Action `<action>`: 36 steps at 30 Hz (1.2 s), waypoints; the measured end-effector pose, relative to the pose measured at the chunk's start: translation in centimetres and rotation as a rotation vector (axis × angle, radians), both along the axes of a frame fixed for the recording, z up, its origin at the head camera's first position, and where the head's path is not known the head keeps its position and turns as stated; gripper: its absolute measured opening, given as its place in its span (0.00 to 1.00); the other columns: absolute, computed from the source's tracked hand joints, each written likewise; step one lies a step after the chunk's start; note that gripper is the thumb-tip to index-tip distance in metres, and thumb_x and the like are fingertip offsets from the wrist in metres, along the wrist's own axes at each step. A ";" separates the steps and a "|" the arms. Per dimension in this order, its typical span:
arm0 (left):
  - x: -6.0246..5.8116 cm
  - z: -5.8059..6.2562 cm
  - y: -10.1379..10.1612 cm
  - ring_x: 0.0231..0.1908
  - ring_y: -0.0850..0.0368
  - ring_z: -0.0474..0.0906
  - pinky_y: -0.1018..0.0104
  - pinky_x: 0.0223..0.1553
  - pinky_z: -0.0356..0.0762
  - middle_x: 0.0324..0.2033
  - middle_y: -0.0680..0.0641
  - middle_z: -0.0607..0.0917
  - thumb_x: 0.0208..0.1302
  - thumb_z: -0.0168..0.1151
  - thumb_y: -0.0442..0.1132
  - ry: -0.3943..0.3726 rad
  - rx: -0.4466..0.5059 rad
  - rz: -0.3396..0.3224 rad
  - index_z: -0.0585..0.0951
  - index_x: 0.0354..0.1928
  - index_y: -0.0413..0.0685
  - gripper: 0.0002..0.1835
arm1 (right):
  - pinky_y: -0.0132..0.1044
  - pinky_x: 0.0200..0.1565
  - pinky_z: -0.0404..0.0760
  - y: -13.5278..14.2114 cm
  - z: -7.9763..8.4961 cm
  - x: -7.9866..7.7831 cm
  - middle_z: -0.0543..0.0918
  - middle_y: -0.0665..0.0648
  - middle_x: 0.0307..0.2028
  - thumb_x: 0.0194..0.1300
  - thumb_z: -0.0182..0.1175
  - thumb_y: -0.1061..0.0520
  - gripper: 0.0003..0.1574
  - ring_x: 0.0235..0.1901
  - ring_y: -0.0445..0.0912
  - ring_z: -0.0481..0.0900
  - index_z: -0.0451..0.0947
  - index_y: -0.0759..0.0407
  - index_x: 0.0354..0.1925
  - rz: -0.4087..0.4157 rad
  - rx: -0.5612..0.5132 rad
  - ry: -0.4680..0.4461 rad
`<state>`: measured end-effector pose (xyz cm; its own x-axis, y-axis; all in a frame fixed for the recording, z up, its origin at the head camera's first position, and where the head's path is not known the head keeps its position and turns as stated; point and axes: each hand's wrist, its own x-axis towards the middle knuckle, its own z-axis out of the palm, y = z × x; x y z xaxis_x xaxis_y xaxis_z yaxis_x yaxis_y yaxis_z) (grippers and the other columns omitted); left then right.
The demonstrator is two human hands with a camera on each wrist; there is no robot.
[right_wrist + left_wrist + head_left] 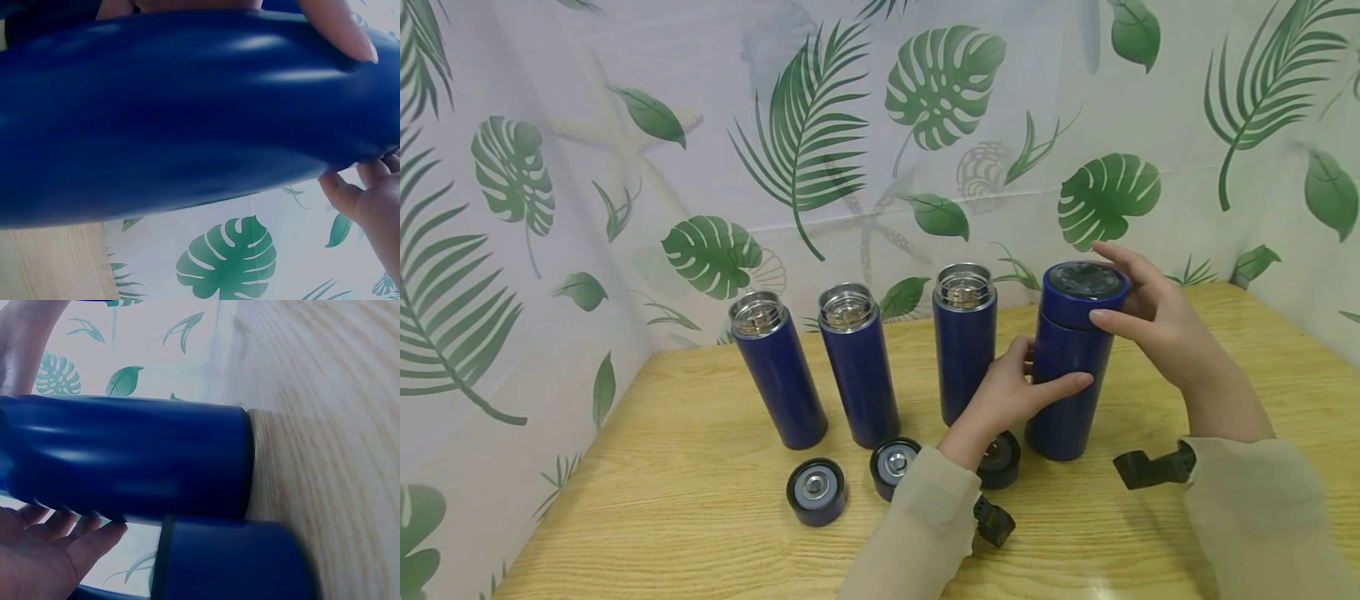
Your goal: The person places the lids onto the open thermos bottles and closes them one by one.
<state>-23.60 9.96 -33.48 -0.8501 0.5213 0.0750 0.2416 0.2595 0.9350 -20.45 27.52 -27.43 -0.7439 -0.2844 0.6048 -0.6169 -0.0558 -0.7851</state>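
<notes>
At the right of the head view stands a dark blue vacuum flask, upright, with its lid seated on its neck. My left hand grips the flask's body, thumb across the front. Higher up, my right hand holds the lid's rim between thumb and fingers; the lid's top is dark and glossy. In the left wrist view the flask lies sideways across the picture, its base at the tabletop. The right wrist view is mostly filled by the flask's blue side.
Three uncapped blue flasks with steel necks stand leftward: one far left, another beside it, a third near my left hand. Upturned lids lie in front of them, partly behind my left arm. A leaf-print cloth hangs behind the wooden table.
</notes>
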 end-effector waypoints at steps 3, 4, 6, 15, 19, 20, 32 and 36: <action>0.0 0.0 0.0 0.45 0.65 0.71 0.65 0.40 0.72 0.45 0.59 0.73 0.51 0.62 0.56 0.002 0.005 0.000 0.66 0.55 0.58 0.30 | 0.25 0.43 0.72 -0.3 0.2 0.1 0.66 0.53 0.53 0.56 0.49 0.76 0.43 0.46 0.40 0.72 0.47 0.58 0.65 -0.106 0.032 -0.013; 0.0 -0.1 0.1 0.44 0.65 0.71 0.65 0.40 0.72 0.45 0.59 0.73 0.51 0.62 0.56 0.003 0.007 0.001 0.66 0.55 0.58 0.30 | 0.24 0.42 0.71 -0.4 0.3 0.1 0.66 0.52 0.53 0.55 0.51 0.75 0.44 0.46 0.40 0.72 0.47 0.56 0.66 -0.165 0.063 -0.018; -0.1 -0.1 0.1 0.44 0.65 0.71 0.65 0.40 0.72 0.45 0.59 0.74 0.51 0.62 0.56 0.004 0.010 0.002 0.66 0.54 0.58 0.29 | 0.23 0.42 0.70 -0.7 0.4 0.1 0.65 0.51 0.51 0.54 0.55 0.74 0.48 0.45 0.38 0.71 0.45 0.54 0.66 -0.288 0.136 -0.027; -0.1 -0.1 0.2 0.45 0.65 0.72 0.65 0.40 0.72 0.45 0.60 0.74 0.51 0.62 0.56 0.008 0.008 0.004 0.66 0.54 0.58 0.29 | 0.22 0.41 0.69 -0.9 0.7 0.2 0.63 0.51 0.53 0.54 0.56 0.73 0.52 0.46 0.38 0.68 0.39 0.51 0.67 -0.309 0.187 -0.015; -0.1 -0.1 0.2 0.45 0.65 0.72 0.65 0.40 0.72 0.45 0.59 0.74 0.51 0.62 0.56 0.012 0.001 0.009 0.66 0.54 0.58 0.30 | 0.25 0.44 0.71 -0.7 0.6 0.2 0.62 0.54 0.59 0.56 0.49 0.75 0.51 0.50 0.39 0.69 0.34 0.50 0.67 -0.078 0.069 -0.006; -0.1 -0.1 0.2 0.45 0.65 0.72 0.65 0.40 0.72 0.45 0.59 0.74 0.51 0.62 0.57 0.013 -0.001 0.010 0.66 0.54 0.58 0.30 | 0.26 0.45 0.71 -0.6 0.6 0.2 0.62 0.54 0.60 0.57 0.48 0.75 0.51 0.51 0.40 0.69 0.33 0.50 0.67 -0.032 0.046 -0.006; -0.1 -0.1 0.1 0.44 0.65 0.71 0.65 0.40 0.72 0.45 0.59 0.73 0.51 0.62 0.56 0.008 0.003 0.007 0.66 0.55 0.58 0.30 | 0.26 0.41 0.73 -0.7 0.5 0.3 0.66 0.51 0.54 0.54 0.52 0.76 0.54 0.46 0.40 0.73 0.36 0.50 0.67 -0.125 0.067 -0.001; -0.1 -0.1 0.1 0.45 0.64 0.71 0.65 0.39 0.72 0.46 0.59 0.73 0.51 0.62 0.57 0.002 -0.003 0.005 0.66 0.55 0.59 0.30 | 0.24 0.38 0.73 -0.9 0.6 0.2 0.63 0.52 0.54 0.52 0.56 0.74 0.55 0.44 0.37 0.72 0.38 0.49 0.67 -0.272 0.178 -0.005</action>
<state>-23.67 10.05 -33.55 -0.8527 0.5170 0.0748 0.2416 0.2633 0.9340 -20.24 26.64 -26.87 -0.8102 -0.1754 0.5593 -0.5862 0.2494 -0.7709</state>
